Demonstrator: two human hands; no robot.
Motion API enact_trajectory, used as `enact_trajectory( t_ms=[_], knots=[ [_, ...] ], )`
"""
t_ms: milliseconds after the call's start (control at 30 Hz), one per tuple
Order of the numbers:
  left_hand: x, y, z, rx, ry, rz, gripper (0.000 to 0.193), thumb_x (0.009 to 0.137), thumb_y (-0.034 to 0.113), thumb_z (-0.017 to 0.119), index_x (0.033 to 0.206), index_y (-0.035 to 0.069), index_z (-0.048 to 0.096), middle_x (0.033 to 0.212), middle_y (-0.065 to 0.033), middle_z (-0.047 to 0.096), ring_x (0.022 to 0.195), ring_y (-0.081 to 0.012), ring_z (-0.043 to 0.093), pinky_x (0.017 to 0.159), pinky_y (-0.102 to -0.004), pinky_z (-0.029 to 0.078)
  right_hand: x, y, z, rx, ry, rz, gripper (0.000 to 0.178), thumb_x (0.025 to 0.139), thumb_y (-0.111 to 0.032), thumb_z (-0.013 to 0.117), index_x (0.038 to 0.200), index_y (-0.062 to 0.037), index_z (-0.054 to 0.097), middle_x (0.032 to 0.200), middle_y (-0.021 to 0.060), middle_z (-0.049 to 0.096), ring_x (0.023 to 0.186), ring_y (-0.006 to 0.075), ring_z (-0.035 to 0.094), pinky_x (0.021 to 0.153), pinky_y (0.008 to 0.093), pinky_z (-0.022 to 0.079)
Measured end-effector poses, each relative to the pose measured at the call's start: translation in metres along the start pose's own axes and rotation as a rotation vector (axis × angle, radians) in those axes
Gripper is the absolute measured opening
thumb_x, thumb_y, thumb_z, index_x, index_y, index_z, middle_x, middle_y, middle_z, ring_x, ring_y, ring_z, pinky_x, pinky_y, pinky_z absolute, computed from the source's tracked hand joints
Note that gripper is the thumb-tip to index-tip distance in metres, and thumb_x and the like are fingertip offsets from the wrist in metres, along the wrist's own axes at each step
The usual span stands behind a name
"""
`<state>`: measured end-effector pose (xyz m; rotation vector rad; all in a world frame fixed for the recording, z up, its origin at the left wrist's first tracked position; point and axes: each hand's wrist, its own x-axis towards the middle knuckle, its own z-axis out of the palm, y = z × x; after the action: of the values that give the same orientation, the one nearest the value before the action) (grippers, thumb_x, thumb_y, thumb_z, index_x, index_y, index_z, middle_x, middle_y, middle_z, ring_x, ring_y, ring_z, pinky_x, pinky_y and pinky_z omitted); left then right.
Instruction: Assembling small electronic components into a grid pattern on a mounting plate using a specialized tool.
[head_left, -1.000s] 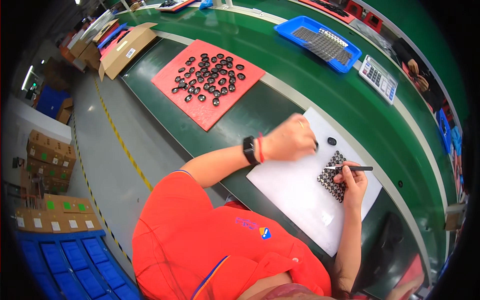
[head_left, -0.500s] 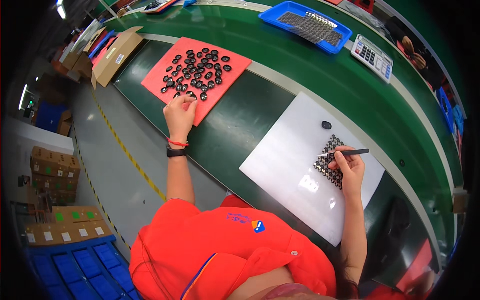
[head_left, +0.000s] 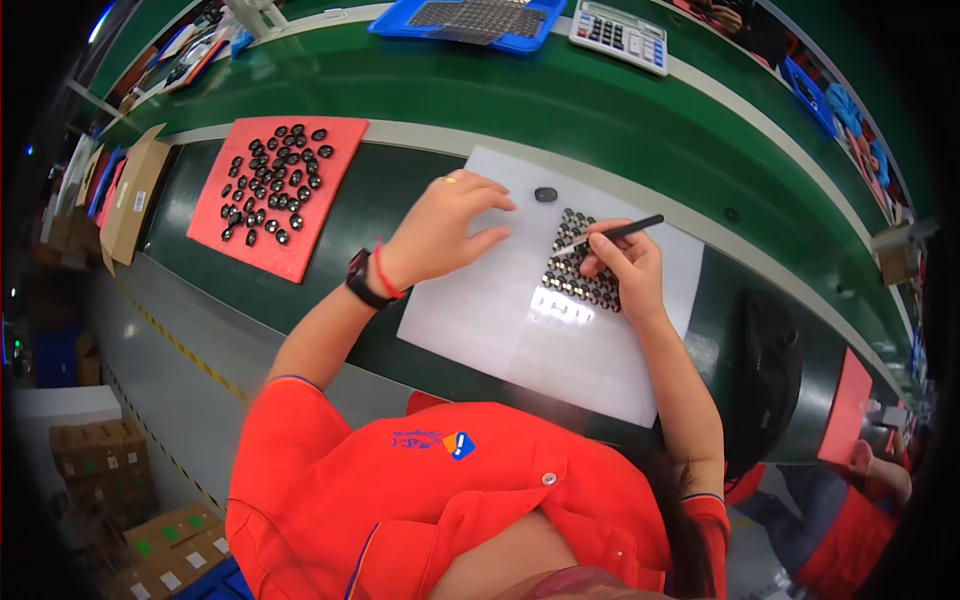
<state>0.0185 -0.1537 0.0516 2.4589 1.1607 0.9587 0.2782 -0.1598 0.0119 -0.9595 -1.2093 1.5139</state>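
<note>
My left hand (head_left: 447,228) hangs over the left part of a white sheet (head_left: 465,320), thumb and fingers apart with nothing between them. Just beyond its fingertips lies a single black oval piece (head_left: 545,194) on the sheet. My right hand (head_left: 632,268) grips a pair of tweezers (head_left: 636,227) with a black handle; their pale tip points left and down over a block of small dark round parts with shiny metal (head_left: 583,290). Fingers of the right hand cover some of that block. Whether the tip touches a part, I cannot tell.
A pink foam mat (head_left: 335,182) holding many glossy black oval pieces (head_left: 262,178) lies to the left. Beyond the bench, a blue tray (head_left: 395,22) and a calculator (head_left: 618,38) rest on the green belt. A black bag (head_left: 768,370) stands right; another person (head_left: 850,530) is lower right.
My left hand has left the pink mat and come right over the white sheet, its fingers spreading. The view has shifted too. The right hand keeps the tweezers over the block of parts.
</note>
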Motion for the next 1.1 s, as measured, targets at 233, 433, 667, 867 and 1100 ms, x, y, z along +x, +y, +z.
enact_trajectory(
  t_ms=[233, 433, 667, 867, 1100],
  knots=[
    [0.016, 0.007, 0.047, -0.321, -0.223, 0.032, 0.034, 0.065, 0.015, 0.077, 0.095, 0.007, 0.064, 0.096, -0.0089, 0.060, 0.094, -0.0271, 0.052, 0.085, -0.0357, 0.042, -0.008, -0.003, 0.003, -0.091, 0.004, 0.003, 0.024, 0.084, -0.006, 0.064, 0.104, 0.0028, 0.053, 0.088, 0.0098, 0.062, 0.074, 0.0140, 0.063, 0.063, 0.0242, 0.052],
    [0.038, -0.001, 0.054, -0.287, -0.219, 0.114, 0.028, 0.067, 0.013, 0.075, 0.092, 0.006, 0.065, 0.091, -0.0096, 0.060, 0.091, -0.0276, 0.053, 0.082, -0.0361, 0.042, -0.006, 0.004, -0.004, 0.017, -0.001, 0.019, 0.020, 0.085, -0.004, 0.061, 0.102, 0.0003, 0.051, 0.088, 0.0096, 0.062, 0.073, 0.0142, 0.063, 0.066, 0.0250, 0.053],
    [0.160, 0.006, 0.122, -0.176, -0.212, 0.276, 0.023, 0.074, 0.014, 0.067, 0.095, 0.005, 0.064, 0.096, -0.0113, 0.060, 0.094, -0.0295, 0.055, 0.084, -0.0375, 0.044, -0.012, 0.003, -0.011, -0.024, -0.178, 0.002, 0.017, 0.084, -0.010, 0.065, 0.095, -0.0012, 0.055, 0.085, 0.0047, 0.061, 0.073, 0.0095, 0.060, 0.064, 0.0233, 0.052],
    [0.219, 0.025, 0.209, -0.061, -0.251, 0.325, 0.051, 0.075, 0.029, 0.070, 0.117, 0.004, 0.054, 0.111, -0.0165, 0.054, 0.102, -0.0328, 0.053, 0.087, -0.0381, 0.044, -0.013, 0.004, -0.006, -0.055, -0.259, -0.066, 0.018, 0.084, -0.013, 0.065, 0.094, -0.0015, 0.056, 0.080, 0.0059, 0.064, 0.068, 0.0091, 0.061, 0.060, 0.0229, 0.050],
    [0.242, 0.027, 0.247, -0.161, -0.192, 0.188, 0.025, 0.071, 0.024, 0.074, 0.085, 0.004, 0.068, 0.085, -0.0143, 0.058, 0.078, -0.0302, 0.059, 0.070, -0.0381, 0.048, -0.013, 0.003, -0.007, -0.131, -0.266, -0.098, 0.017, 0.082, -0.012, 0.067, 0.090, -0.0007, 0.056, 0.077, 0.0071, 0.064, 0.063, 0.0101, 0.060, 0.055, 0.0238, 0.048]
  ],
)
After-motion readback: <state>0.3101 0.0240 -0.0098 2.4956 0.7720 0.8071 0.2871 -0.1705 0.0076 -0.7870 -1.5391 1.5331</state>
